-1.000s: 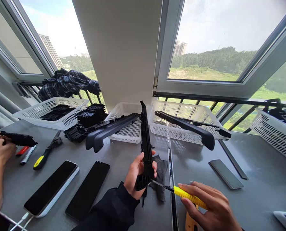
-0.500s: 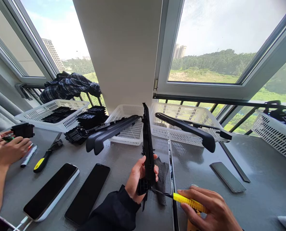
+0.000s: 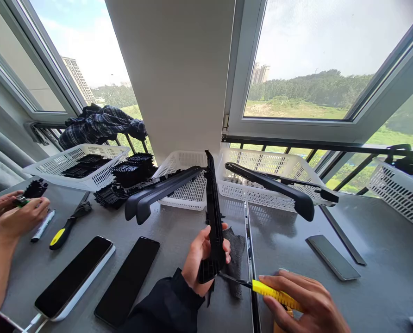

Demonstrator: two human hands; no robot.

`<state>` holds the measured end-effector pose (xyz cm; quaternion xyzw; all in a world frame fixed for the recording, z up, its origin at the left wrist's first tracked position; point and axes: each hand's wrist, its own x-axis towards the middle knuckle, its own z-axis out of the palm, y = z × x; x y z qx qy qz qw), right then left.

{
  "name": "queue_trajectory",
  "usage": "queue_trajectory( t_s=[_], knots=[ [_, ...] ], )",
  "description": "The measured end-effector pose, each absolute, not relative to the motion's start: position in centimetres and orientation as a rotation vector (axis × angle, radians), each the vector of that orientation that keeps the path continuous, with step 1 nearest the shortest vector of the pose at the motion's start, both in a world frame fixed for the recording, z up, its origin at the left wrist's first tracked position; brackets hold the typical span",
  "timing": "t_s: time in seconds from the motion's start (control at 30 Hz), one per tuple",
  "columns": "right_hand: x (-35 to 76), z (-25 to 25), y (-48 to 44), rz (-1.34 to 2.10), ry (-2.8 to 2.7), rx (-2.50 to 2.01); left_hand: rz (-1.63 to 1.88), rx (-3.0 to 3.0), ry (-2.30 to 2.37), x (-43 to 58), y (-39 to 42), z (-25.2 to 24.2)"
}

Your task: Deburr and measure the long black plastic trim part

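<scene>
My left hand (image 3: 201, 259) grips a long black plastic part (image 3: 211, 208) near its lower end and holds it upright over the grey table (image 3: 376, 259). In my right hand (image 3: 303, 303) is a yellow utility knife (image 3: 274, 292). Its thin blade (image 3: 234, 280) points left and touches the bottom end of the black part. A dark grey cloth (image 3: 234, 256) lies on the table right behind the part.
White baskets (image 3: 262, 178) with long black parts stand along the window. Another basket (image 3: 74, 164) and stacked black pieces (image 3: 130, 173) are at left. Two phones (image 3: 74, 273), a yellow-handled tool (image 3: 65, 226) and a marker lie at left. Another person's hands (image 3: 14, 215) work on a black piece there.
My hands and the knife have hardly moved. The other person's hands at the far left have turned their small black piece and shifted slightly right.
</scene>
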<state>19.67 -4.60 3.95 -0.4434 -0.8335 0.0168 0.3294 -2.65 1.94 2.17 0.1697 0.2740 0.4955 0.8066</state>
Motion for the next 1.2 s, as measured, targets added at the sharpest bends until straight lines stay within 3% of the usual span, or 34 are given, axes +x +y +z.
queue_trajectory(
  t_s=[0.53,1.2],
  knots=[
    [19.6,2.6,-5.3,0.301,-2.124,-1.289,1.174,0.353,0.596,-2.8,1.9,2.6],
    [19.3,2.9,-5.0,0.223,-2.038,-1.280,1.085,0.365,0.673,-2.8,1.7,2.8]
  ],
)
